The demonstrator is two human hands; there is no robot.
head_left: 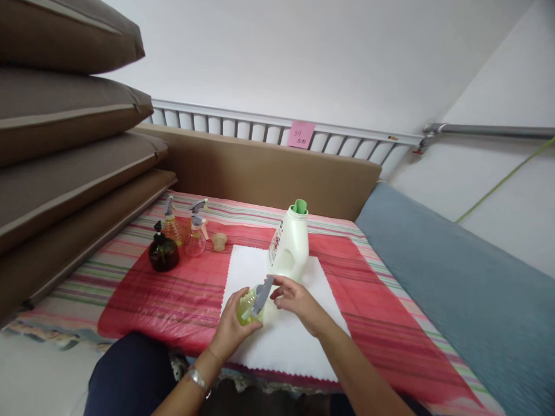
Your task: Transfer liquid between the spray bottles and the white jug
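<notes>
A small clear spray bottle (245,309) with yellow-green liquid is tilted in my left hand (231,328), whose fingers and thumb wrap round its body. On top of the bottle is a grey trigger sprayer head (262,297). Beside that head is my right hand (295,300), fingers bent and apart, with a fingertip at the upper end of the sprayer; whether it presses there I cannot tell. Just behind my hands, a large white jug (291,245) stands upright, with a green funnel-like piece (300,206) in its mouth. Beneath the hands lies a white cloth (286,352) with scalloped edges.
At the left stand a dark pump bottle (163,255), a clear spray bottle (195,242), another spray bottle (172,228) and a beige cap (219,241). Stacked brown cushions (73,144) rise at the far left. A pink note (300,134) hangs on the radiator behind.
</notes>
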